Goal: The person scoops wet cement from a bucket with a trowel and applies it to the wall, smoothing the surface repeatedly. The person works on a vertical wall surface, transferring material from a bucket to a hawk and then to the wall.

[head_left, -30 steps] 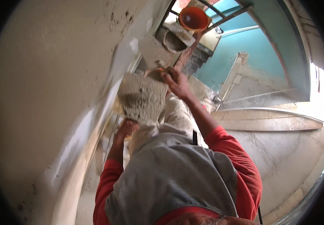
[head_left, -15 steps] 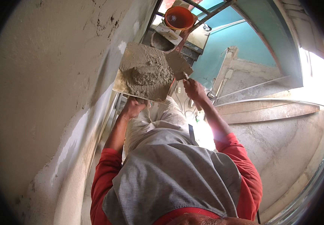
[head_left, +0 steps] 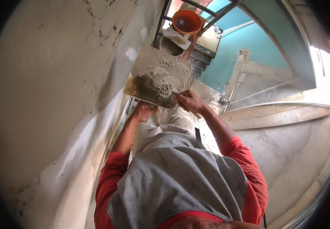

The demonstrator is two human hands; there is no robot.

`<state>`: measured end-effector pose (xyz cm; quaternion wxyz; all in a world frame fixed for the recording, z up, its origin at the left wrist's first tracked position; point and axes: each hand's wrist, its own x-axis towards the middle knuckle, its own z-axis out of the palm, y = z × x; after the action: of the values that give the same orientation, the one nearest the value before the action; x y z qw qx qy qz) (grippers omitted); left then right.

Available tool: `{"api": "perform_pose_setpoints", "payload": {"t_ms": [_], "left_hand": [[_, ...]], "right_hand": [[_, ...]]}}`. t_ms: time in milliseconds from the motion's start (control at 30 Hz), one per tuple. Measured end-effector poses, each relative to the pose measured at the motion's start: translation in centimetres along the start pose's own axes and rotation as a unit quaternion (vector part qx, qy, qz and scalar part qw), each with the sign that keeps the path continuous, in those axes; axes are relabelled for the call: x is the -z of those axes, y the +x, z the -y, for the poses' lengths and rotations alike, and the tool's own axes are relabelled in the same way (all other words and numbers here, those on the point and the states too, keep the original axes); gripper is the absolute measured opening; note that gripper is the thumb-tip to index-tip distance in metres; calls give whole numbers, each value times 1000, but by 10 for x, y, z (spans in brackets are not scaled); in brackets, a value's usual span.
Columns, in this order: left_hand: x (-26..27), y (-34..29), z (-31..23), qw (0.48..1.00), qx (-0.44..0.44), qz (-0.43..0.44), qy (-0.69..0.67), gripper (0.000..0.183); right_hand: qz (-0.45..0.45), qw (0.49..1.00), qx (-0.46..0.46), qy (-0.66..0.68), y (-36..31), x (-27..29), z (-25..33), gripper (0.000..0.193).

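Observation:
My left hand [head_left: 144, 111] is closed beneath the near edge of a square mortar board [head_left: 131, 87], its grip partly hidden. A thick heap of wet grey mortar [head_left: 161, 76] covers most of the board, leaving the near left corner thinly coated. At the board's near right corner, my right hand [head_left: 189, 101] is wrapped around a trowel [head_left: 198, 115]. Only the tail of its handle shows clearly below the fist; the blade is mostly hidden by the hand and the mortar.
A roughly plastered wall [head_left: 58, 76] rises close on my left. Beyond the board are an orange bucket [head_left: 186, 22], a pale flat float [head_left: 177, 38] and a rounded mortar tub [head_left: 170, 47]. Dark steps [head_left: 201, 57] lie behind. A long curved plank [head_left: 279, 115] is on the right.
My right hand has moved down and left to the board's near right corner, taking the trowel blade from beside the board into the mortar's edge. The view has shifted slightly.

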<state>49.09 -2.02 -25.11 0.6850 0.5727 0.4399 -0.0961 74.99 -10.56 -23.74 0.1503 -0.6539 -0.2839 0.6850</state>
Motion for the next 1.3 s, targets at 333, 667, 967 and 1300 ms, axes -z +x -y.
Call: {"api": "perform_pose_setpoints", "payload": {"t_ms": [333, 667, 967, 1300], "left_hand": [[-8, 22, 98, 988, 29, 13, -148, 37], [0, -9, 223, 993, -38, 91, 70, 20], [-26, -71, 169, 992, 122, -25, 3, 16], [-27, -70, 148, 999, 29, 24, 0, 21]], "right_hand": [[-29, 947, -36, 318, -10, 8, 35, 29], [-261, 785, 361, 432, 35, 63, 148, 17], [-518, 795, 258, 179, 154, -24, 290, 23], [-308, 855, 330, 255, 92, -21, 236, 50]]}}
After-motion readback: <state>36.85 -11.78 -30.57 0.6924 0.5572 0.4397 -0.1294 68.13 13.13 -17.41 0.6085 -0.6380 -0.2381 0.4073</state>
